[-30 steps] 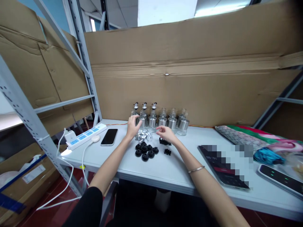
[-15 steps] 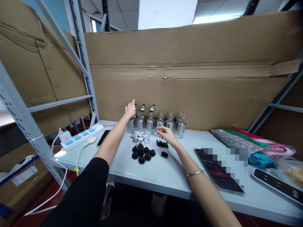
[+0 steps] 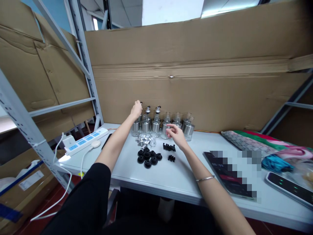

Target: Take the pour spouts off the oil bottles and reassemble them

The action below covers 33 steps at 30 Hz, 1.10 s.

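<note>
My left hand (image 3: 136, 110) is at the back left of the bottle group, fingers closed around a pump head; a bit of its dark tip shows past them. Two more silver pump heads (image 3: 148, 110) with black tips stand on back-row bottles to its right. Glass bottles with silver bands (image 3: 145, 125) stand upright in rows. My right hand (image 3: 176, 135) hovers in front of the bottles, fingers loosely bent and apart, with nothing seen in them. Below it lie small black parts (image 3: 169, 147). Clear and silvery pieces (image 3: 146, 140) and round black caps (image 3: 147, 156) lie in heaps between my arms.
A white power strip (image 3: 85, 140) with a cable lies at the left, beside a dark phone (image 3: 105, 141). On the right are a large phone (image 3: 228, 176), a white device with green lights (image 3: 290, 189) and colourful fabric (image 3: 269, 143). Cardboard (image 3: 195, 94) walls the back.
My left hand's raised finger has curled down around the pump head. The right hand has shifted slightly right and up. The view has moved a little.
</note>
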### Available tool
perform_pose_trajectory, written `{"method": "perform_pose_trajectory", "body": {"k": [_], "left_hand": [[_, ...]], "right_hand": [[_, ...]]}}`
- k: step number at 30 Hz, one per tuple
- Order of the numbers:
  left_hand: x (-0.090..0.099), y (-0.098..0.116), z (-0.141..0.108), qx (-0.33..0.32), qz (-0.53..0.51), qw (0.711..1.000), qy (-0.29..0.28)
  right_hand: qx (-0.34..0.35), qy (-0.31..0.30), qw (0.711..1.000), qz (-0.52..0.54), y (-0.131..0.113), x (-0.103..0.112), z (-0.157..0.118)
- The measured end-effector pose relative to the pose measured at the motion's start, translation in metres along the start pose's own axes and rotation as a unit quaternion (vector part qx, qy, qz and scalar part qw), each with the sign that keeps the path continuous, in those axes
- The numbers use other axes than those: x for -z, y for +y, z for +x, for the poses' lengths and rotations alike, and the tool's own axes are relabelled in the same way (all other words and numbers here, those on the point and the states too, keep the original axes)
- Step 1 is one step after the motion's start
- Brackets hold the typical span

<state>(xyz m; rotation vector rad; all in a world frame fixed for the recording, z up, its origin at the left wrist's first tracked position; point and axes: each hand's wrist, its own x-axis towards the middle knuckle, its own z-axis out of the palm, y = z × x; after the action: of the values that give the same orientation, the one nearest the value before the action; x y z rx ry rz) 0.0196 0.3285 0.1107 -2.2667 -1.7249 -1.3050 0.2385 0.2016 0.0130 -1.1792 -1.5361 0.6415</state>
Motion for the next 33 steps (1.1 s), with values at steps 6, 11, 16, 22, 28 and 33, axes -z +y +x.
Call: {"method": "perform_pose_trajectory", "body": {"k": [6, 11, 16, 22, 28, 33], "left_hand": [[0.041, 0.026, 0.003, -0.038, -0.087, 0.982, 0.161], [0.053, 0.06, -0.029, -0.152, -0.269, 0.892, 0.331], [0.045, 0.106, -0.085, -0.25, -0.371, 0.836, 0.319], [0.032, 0.14, -0.132, -0.192, -0.439, 0.847, 0.23], [0.037, 0.144, -0.137, -0.147, -0.533, 0.826, 0.107], [0.038, 0.147, -0.136, -0.097, -0.601, 0.79, 0.064]], "right_hand": [[0.05, 0.105, 0.993, -0.022, -0.01, -0.004, -0.003], [0.135, 0.201, 0.968, -0.07, -0.028, -0.014, -0.016], [0.218, 0.223, 0.943, -0.117, -0.039, -0.029, -0.025], [0.218, 0.247, 0.935, -0.129, -0.035, -0.044, -0.028], [0.186, 0.289, 0.932, -0.117, -0.026, -0.047, -0.026], [0.177, 0.334, 0.92, -0.099, -0.029, -0.049, -0.025]]}}
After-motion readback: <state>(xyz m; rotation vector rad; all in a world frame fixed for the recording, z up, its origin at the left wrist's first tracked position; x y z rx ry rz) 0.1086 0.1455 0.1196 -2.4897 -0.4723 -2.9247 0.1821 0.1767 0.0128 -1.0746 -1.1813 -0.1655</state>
